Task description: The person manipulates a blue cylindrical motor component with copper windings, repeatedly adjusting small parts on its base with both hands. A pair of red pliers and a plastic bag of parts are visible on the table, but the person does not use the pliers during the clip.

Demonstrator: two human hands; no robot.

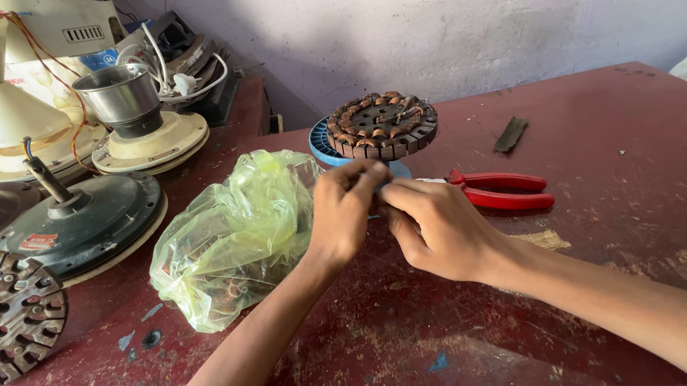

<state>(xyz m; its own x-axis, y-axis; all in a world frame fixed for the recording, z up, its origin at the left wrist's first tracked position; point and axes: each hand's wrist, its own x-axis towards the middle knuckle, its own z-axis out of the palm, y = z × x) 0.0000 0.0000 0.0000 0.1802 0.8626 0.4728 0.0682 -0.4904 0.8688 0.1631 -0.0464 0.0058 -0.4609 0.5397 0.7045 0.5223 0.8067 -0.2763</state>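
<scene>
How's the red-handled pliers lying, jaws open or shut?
Cannot tell. The pliers lie flat on the red table with handles slightly spread, but the right hand hides the jaw end.

Both forearms reach in from below, converging mid-frame. Left hand (pixel 344 210) and right hand (pixel 435 230) meet fingertip to fingertip, fingers curled in a pinch, wrists slightly raised.
</scene>
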